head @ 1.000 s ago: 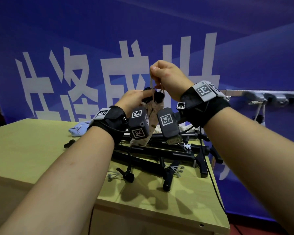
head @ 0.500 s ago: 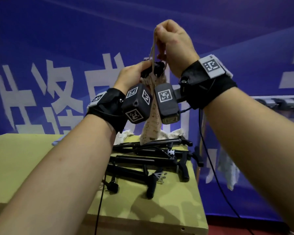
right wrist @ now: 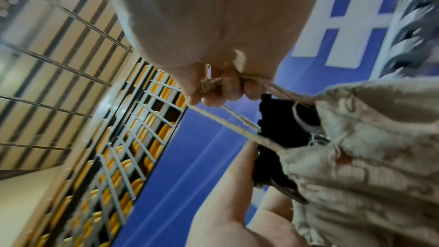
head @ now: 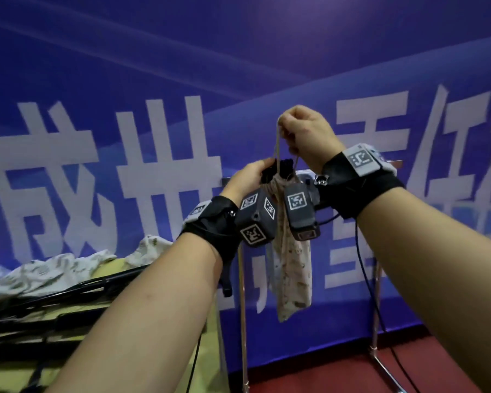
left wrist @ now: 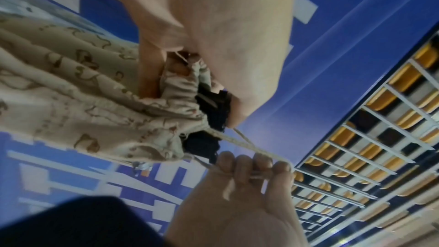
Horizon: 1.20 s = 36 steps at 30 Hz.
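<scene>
- A beige printed cloth drawstring bag (head: 294, 268) hangs at centre frame, with a black object (head: 278, 173) poking from its gathered mouth.
- The left hand (head: 248, 180) grips that mouth.
- Just above, the right hand (head: 306, 134) clenches the beige drawstring cord (head: 277, 146).

The wrist cameras (head: 301, 214) hide the upper drawstring bag (head: 294, 273) in the head view. Cloth covers most of the black thing (left wrist: 215, 114) in its mouth. The table (head: 116, 264) is cut off at the left edge.

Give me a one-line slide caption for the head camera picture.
Right hand holds the drawstring taut above a patterned cloth bag while the left hand grips its neck, a black item poking out.
</scene>
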Available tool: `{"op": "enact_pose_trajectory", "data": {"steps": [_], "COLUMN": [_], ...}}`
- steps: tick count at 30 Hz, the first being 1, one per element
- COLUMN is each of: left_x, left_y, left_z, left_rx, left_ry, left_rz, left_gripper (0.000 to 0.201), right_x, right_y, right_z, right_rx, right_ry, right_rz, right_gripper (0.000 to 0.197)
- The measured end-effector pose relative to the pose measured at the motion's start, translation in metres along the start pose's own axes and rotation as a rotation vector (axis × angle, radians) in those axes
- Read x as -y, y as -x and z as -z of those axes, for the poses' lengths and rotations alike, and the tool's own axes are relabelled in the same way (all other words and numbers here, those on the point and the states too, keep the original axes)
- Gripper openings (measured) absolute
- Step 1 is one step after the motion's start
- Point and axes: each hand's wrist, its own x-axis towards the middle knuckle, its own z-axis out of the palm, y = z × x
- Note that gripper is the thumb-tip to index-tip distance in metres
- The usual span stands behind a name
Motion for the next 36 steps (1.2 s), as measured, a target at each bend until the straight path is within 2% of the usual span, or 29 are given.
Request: {"op": "enact_pose_trajectory", "data": {"steps": [4,6,9,11,13,15,18,20,23,27,31,36], "left_x": [0.043,0.061,0.07,0.075,0.082,0.085,0.1,0.109,0.117,0.124,0.135,0.141], "left_y": [-0.015,-0.026,-0.041,-0.054,-0.067,-0.074,-0.093,-0.104,-0.115,-0.131,-0.151,-0.172], "left_z": [-0.029,-0.04,-0.052,-0.059,-0.067,-0.073,-0.079,-0.082,-0.086,-0.093,-0.089,-0.068], "left_rx": [0.013,0.004,0.058,0.093,0.156,0.228,0.241,0.224,0.195,0.141,0.021,-0.254], "left_ry": [-0.243,-0.404,-0.29,-0.264,-0.323,-0.409,-0.412,-0.362,-0.327,-0.408,-0.678,-0.985], "left_rz": [0.068,0.006,-0.003,-0.002,-0.025,-0.034,0.009,0.039,0.058,0.03,-0.105,-0.203], "left_gripper": [0.026,0.032,0.02,0.024,0.02,0.027,0.029,0.023,0.025,0.029,0.021,0.019], "right_x": [-0.055,-0.083,-0.115,-0.134,-0.149,-0.157,-0.171,-0.182,-0.199,-0.223,-0.246,-0.262], "right_y": [-0.003,-0.002,0.003,0.005,0.006,0.007,0.003,-0.001,-0.006,-0.013,-0.023,-0.053], "right_z": [0.032,0.047,0.065,0.075,0.084,0.088,0.096,0.101,0.107,0.112,0.111,0.092], "right_rx": [0.011,0.032,0.093,0.138,0.156,0.163,0.17,0.162,0.142,0.137,0.095,0.116], "right_ry": [0.066,0.094,0.096,0.124,0.159,0.181,0.194,0.199,0.216,0.202,0.214,0.347], "right_rz": [-0.099,-0.157,-0.216,-0.242,-0.256,-0.266,-0.276,-0.294,-0.308,-0.349,-0.377,-0.339], "right_gripper": [0.031,0.031,0.03,0.03,0.031,0.031,0.03,0.028,0.024,0.014,0.026,0.013]}}
